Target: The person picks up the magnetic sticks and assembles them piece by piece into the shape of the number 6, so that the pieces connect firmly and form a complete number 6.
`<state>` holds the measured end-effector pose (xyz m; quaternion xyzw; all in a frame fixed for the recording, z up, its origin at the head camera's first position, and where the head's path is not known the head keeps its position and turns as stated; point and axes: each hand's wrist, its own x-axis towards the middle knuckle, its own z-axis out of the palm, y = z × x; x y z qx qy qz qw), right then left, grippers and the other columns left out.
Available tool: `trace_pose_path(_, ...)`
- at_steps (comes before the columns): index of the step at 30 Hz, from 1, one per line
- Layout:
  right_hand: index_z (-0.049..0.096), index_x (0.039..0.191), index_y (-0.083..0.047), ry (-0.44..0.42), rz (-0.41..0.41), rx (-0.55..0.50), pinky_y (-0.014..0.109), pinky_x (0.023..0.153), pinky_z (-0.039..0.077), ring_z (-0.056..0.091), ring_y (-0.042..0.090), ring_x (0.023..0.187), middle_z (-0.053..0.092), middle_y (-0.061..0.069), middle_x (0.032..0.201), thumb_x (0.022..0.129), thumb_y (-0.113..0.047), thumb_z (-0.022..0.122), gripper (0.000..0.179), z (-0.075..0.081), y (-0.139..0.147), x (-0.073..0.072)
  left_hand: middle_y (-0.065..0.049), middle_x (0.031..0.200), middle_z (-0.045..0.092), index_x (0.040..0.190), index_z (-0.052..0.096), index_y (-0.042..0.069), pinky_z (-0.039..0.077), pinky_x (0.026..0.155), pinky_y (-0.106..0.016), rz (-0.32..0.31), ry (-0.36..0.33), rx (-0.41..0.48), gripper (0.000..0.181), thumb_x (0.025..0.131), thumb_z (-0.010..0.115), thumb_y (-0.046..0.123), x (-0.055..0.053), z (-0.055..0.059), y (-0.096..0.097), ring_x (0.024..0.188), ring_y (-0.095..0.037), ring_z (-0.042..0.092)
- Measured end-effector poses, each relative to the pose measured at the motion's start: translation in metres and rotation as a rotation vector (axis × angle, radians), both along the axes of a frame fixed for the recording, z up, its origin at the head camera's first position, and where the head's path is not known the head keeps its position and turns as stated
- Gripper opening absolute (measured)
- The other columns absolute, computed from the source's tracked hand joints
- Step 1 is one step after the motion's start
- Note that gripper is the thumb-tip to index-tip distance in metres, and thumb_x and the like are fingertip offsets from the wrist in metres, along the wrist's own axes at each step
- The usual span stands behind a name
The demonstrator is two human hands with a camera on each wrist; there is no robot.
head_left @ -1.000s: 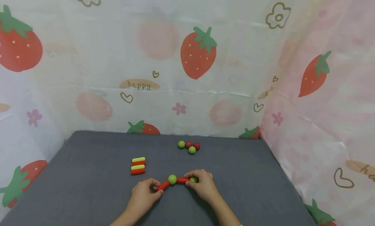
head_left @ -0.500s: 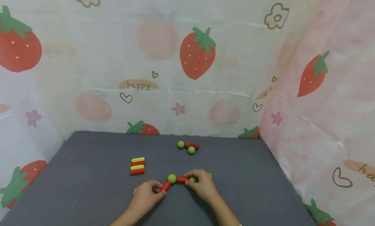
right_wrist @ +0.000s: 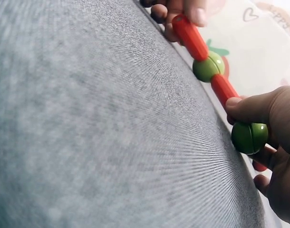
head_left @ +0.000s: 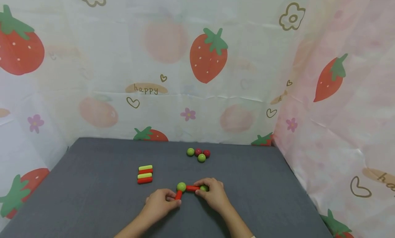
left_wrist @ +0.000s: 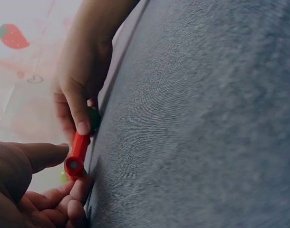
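Note:
Two red magnetic-looking rods and two green balls form a bent chain low over the grey table. My left hand (head_left: 160, 204) pinches the near red rod (head_left: 178, 195) between thumb and fingers; its free end (left_wrist: 73, 165) faces the left wrist camera and shows a small grey disc. That rod's other end meets the middle green ball (head_left: 181, 187). From this ball the second red rod (right_wrist: 223, 90) runs to the end green ball (right_wrist: 249, 137). My right hand (head_left: 213, 194) grips that rod beside the end ball, its fingers partly covering the ball in the head view.
To the left, red rods (head_left: 145, 180) and yellow rods (head_left: 145, 175) lie side by side in a stack-like row. Farther back sit green balls (head_left: 202, 158) and dark red balls (head_left: 206, 153) in a cluster. A strawberry-print curtain (head_left: 172, 111) stands behind the table (head_left: 247, 183).
My left hand has moved right, swinging its red rod around the middle ball from slanting left to pointing nearly straight toward me. My right hand has stayed in place.

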<state>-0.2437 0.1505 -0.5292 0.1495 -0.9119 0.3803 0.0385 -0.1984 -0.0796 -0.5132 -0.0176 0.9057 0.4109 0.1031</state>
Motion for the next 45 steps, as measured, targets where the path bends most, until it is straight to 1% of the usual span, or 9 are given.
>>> trace_pose_path(4, 0.075, 0.096, -0.035, -0.012, -0.003, -0.009, 0.047, 0.095, 0.036, 0.06, 0.012, 0.095, 0.071, -0.016, 0.094, 0.078, -0.029, 0.081, 0.019, -0.001, -0.001, 0.0, 0.011, 0.076, 0.071, 0.087, 0.073, 0.021, 0.035, 0.081, -0.05, -0.002, -0.004, 0.003, 0.023, 0.08, 0.078, 0.042, -0.002, 0.0, 0.001, 0.074, -0.005, 0.061)
trace_pose_path(13, 0.075, 0.095, -0.037, -0.028, -0.019, -0.016, 0.039, 0.09, 0.04, 0.06, 0.01, 0.094, 0.07, -0.017, 0.094, 0.078, -0.031, 0.081, 0.02, -0.003, 0.001, -0.001, 0.011, 0.072, 0.069, 0.084, 0.074, 0.021, 0.035, 0.082, -0.051, -0.014, 0.008, 0.008, 0.022, 0.077, 0.08, 0.041, -0.008, 0.001, 0.002, 0.072, -0.007, 0.06)
trace_pose_path(19, 0.075, 0.096, -0.038, -0.036, -0.008, -0.023, 0.044, 0.094, 0.038, 0.06, 0.011, 0.095, 0.069, -0.018, 0.094, 0.078, -0.031, 0.081, 0.02, -0.003, 0.001, -0.002, 0.011, 0.072, 0.07, 0.083, 0.075, 0.022, 0.034, 0.085, -0.054, -0.015, 0.016, 0.015, 0.021, 0.077, 0.08, 0.04, -0.011, 0.0, 0.001, 0.075, -0.007, 0.059)
trace_pose_path(24, 0.075, 0.096, -0.036, -0.032, -0.011, -0.031, 0.046, 0.095, 0.036, 0.06, 0.013, 0.097, 0.07, -0.016, 0.094, 0.078, -0.03, 0.081, 0.02, -0.002, 0.001, -0.001, 0.012, 0.072, 0.07, 0.085, 0.074, 0.021, 0.032, 0.083, -0.052, -0.014, 0.011, 0.034, 0.022, 0.077, 0.081, 0.041, -0.011, -0.001, 0.001, 0.073, -0.006, 0.06)
trace_pose_path(28, 0.075, 0.096, -0.036, -0.041, -0.012, -0.033, 0.045, 0.095, 0.038, 0.06, 0.013, 0.098, 0.07, -0.015, 0.095, 0.078, -0.03, 0.081, 0.02, -0.003, 0.002, -0.002, 0.012, 0.073, 0.071, 0.086, 0.073, 0.021, 0.031, 0.081, -0.049, -0.017, 0.007, 0.034, 0.024, 0.077, 0.081, 0.041, -0.01, -0.001, 0.001, 0.072, -0.006, 0.061)
trace_pose_path(32, 0.075, 0.096, -0.036, -0.062, -0.009, -0.04, 0.045, 0.094, 0.039, 0.059, 0.013, 0.099, 0.07, -0.015, 0.096, 0.079, -0.03, 0.081, 0.02, -0.003, 0.003, -0.002, 0.011, 0.073, 0.07, 0.086, 0.073, 0.02, 0.031, 0.08, -0.048, -0.013, 0.008, 0.024, 0.024, 0.076, 0.081, 0.042, -0.01, -0.001, 0.002, 0.072, -0.006, 0.06)
trace_pose_path(39, 0.073, 0.096, -0.04, -0.139, -0.009, -0.048, 0.048, 0.097, 0.038, 0.056, 0.017, 0.107, 0.069, -0.015, 0.101, 0.079, -0.032, 0.08, 0.02, 0.0, 0.007, -0.005, 0.012, 0.073, 0.071, 0.085, 0.073, 0.021, 0.031, 0.081, -0.049, -0.004, 0.027, 0.024, 0.025, 0.077, 0.08, 0.044, -0.012, -0.004, 0.003, 0.072, -0.005, 0.06)
trace_pose_path(42, 0.074, 0.099, -0.036, -0.158, 0.028, -0.054, 0.047, 0.097, 0.041, 0.057, 0.017, 0.11, 0.069, -0.015, 0.104, 0.081, -0.033, 0.078, 0.019, 0.003, 0.007, -0.007, 0.012, 0.072, 0.071, 0.083, 0.073, 0.022, 0.032, 0.08, -0.048, 0.007, 0.044, 0.016, 0.024, 0.076, 0.08, 0.043, -0.011, -0.005, 0.004, 0.072, -0.005, 0.06)
trace_pose_path(45, 0.074, 0.104, -0.027, -0.15, 0.082, -0.052, 0.044, 0.094, 0.046, 0.06, 0.017, 0.109, 0.07, -0.012, 0.105, 0.084, -0.032, 0.076, 0.021, 0.012, 0.009, -0.011, 0.013, 0.071, 0.07, 0.081, 0.073, 0.022, 0.032, 0.081, -0.049, 0.02, 0.058, 0.005, 0.022, 0.076, 0.08, 0.042, -0.011, -0.005, 0.004, 0.071, -0.005, 0.059)
